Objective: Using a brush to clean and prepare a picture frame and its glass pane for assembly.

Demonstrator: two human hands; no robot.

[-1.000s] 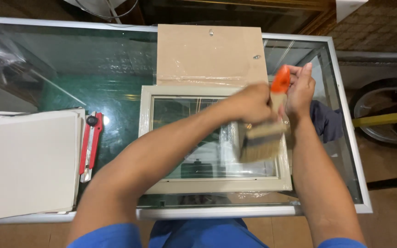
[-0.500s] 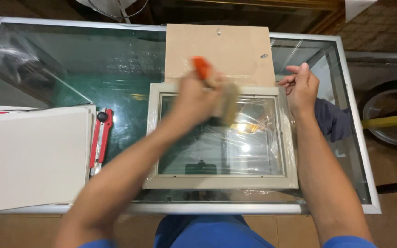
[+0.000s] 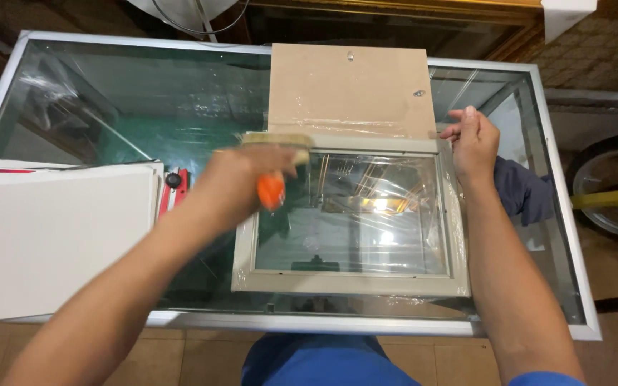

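I count one pale rectangular picture frame with a glass pane point(image 3: 352, 282), one brown backing board point(image 3: 352, 89), one orange-handled brush point(image 3: 275, 161), one red utility knife point(image 3: 173, 187), one stack of white boards point(image 3: 55, 239), one glass-topped table point(image 3: 130, 107).
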